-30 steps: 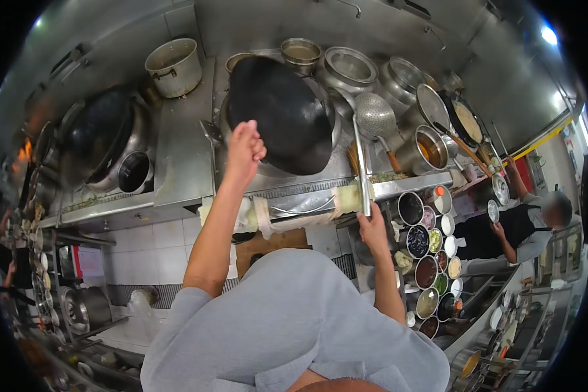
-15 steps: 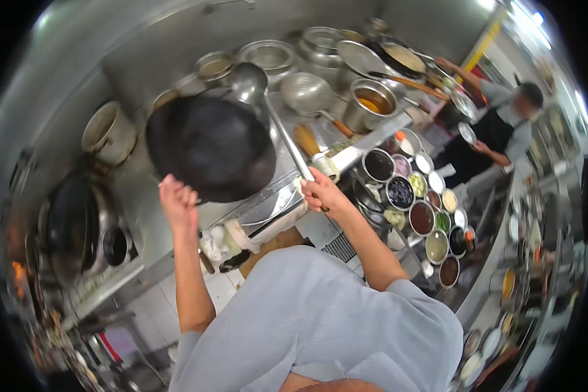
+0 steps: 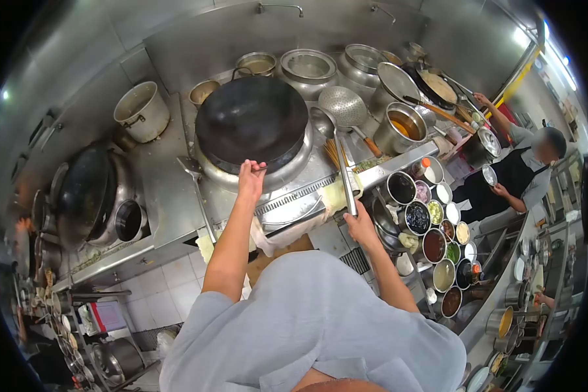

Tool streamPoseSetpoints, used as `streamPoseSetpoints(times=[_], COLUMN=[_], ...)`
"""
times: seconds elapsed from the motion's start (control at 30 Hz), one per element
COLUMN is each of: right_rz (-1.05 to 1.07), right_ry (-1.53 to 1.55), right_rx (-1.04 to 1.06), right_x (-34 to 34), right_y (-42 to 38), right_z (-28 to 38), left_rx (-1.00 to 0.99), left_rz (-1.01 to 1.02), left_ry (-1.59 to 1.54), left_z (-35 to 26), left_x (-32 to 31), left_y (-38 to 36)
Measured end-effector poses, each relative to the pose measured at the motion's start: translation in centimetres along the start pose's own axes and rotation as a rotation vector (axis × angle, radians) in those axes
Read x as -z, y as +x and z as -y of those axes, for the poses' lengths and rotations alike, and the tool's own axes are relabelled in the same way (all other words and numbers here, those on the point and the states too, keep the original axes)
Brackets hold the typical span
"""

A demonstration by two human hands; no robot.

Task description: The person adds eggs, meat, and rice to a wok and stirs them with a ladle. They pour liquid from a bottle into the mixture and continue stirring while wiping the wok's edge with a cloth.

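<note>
A dark, wide wok [image 3: 251, 117] sits over a round metal burner ring [image 3: 293, 171] on the steel range. At its near edge, the fingers of my left hand [image 3: 250, 179] are closed on the wok's rim or small handle; exactly which is hard to see. My right hand [image 3: 360, 223] is wrapped around the end of a long-handled ladle [image 3: 344, 171]. The ladle's bowl lies just right of the wok, beside a perforated strainer [image 3: 343, 106] with a wooden handle. Nothing is visible inside the wok.
Lidded and open pots [image 3: 308, 67] line the back of the range. A pot of amber liquid [image 3: 405, 123] stands at right, above several seasoning containers [image 3: 435, 245]. Another spoon or ladle [image 3: 199, 196] lies left. A co-worker [image 3: 503, 186] stands at far right, holding a small dish.
The wok, raised and blurred before, now rests on the burner ring. My left hand has come down with it, and my right hand's ladle has shifted slightly. The view has turned.
</note>
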State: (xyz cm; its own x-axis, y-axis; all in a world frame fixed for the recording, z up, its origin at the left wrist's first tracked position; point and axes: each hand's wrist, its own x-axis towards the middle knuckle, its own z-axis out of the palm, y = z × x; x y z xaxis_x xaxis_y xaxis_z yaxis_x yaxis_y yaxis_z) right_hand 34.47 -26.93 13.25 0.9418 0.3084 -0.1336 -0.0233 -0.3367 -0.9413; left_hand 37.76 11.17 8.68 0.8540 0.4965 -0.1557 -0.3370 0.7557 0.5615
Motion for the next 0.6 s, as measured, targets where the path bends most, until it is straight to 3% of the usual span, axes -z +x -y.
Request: streamPoseSetpoints(times=[0.07, 0.1, 0.13, 0.17, 0.2, 0.23, 0.3, 0.33, 0.5, 0.6], right_rz=[0.044, 0.079, 0.199, 0.196, 0.189, 0.184, -0.014, -0.101, -0.011, 0.007], right_ry=[0.226, 0.384, 0.782, 0.795, 0.806, 0.815, 0.399, 0.184, 0.280, 0.263], right_rx=[-0.120, -0.221, -0.255, -0.256, -0.260, -0.268, -0.105, -0.018, -0.152, -0.114], right_x=[0.0, 0.4, 1.2, 1.5, 1.9, 2.2, 2.0, 1.7, 3.5, 3.4], right_y=[-2.1, -3.1, -3.7, -3.7, -3.7, -4.0, -3.8, -3.2, -2.8, -1.8], right_z=[3.5, 5.9, 6.7, 7.2, 7.4, 7.3, 5.1, 4.4, 7.0, 6.3], left_rx=[0.092, -0.066, -0.225, -0.385, -0.618, -0.691, -0.840, -0.743, -0.551, -0.556], left_rz=[-0.073, -0.147, -0.214, -0.271, -0.153, -0.062, 0.118, 0.127, 0.227, 0.240], left_ry=[0.135, 0.488, 0.843, 1.197, 1.462, 1.619, 1.923, 1.991, 2.157, 2.199], left_z=[-0.7, -0.9, -1.0, -0.8, -1.4, -1.4, -1.4, -0.7, 0.2, 0.9], left_x=[0.0, 0.1, 0.3, 0.5, -0.7, -1.4, -1.9, -1.8, -1.8, -2.2], left_y=[-0.4, -1.1, -2.2, -3.3, -5.4, -6.0, -6.8, -6.8, -5.6, -4.5])
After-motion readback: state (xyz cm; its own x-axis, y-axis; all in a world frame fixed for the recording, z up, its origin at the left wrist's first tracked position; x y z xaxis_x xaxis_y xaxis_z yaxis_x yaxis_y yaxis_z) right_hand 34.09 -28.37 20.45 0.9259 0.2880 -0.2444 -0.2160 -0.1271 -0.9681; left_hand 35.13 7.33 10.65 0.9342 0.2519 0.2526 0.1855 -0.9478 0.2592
